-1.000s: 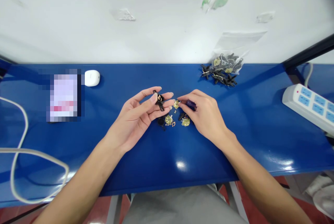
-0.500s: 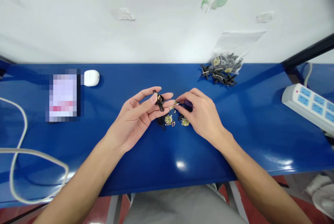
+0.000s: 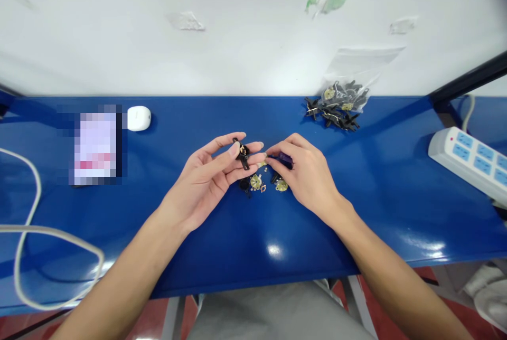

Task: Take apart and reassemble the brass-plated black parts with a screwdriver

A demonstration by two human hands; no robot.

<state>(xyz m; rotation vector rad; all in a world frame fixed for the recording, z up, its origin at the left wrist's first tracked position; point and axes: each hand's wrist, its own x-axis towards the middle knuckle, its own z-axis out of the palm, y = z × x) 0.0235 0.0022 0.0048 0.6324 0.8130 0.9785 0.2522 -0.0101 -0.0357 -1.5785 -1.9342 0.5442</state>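
My left hand [image 3: 212,173] is half turned up and pinches a small black plastic part [image 3: 244,158] with brass-coloured metal in its middle between thumb and fingers. Close to its right, my right hand [image 3: 307,168] is closed, thumb and forefinger together around a slim dark-purple tool [image 3: 285,159]; the tool's tip is too small to make out. Below the fingertips on the table lie a round brass-coloured disc [image 3: 255,182], a second such disc [image 3: 281,186], a black part [image 3: 244,184] and a tiny copper-coloured ring [image 3: 263,188]. Another yellowish piece between the hands is partly covered.
At the back right, a clear plastic bag [image 3: 348,89] of black and brass parts stands beside a loose pile of black parts [image 3: 336,117]. A white power strip [image 3: 471,158] is far right. Left are a blurred-out screen [image 3: 97,144], a white case [image 3: 139,118] and a white cable [image 3: 59,233].
Both hands stay almost in place. The black part in my left hand has shifted very slightly, and the fingertips of my right hand have barely moved.
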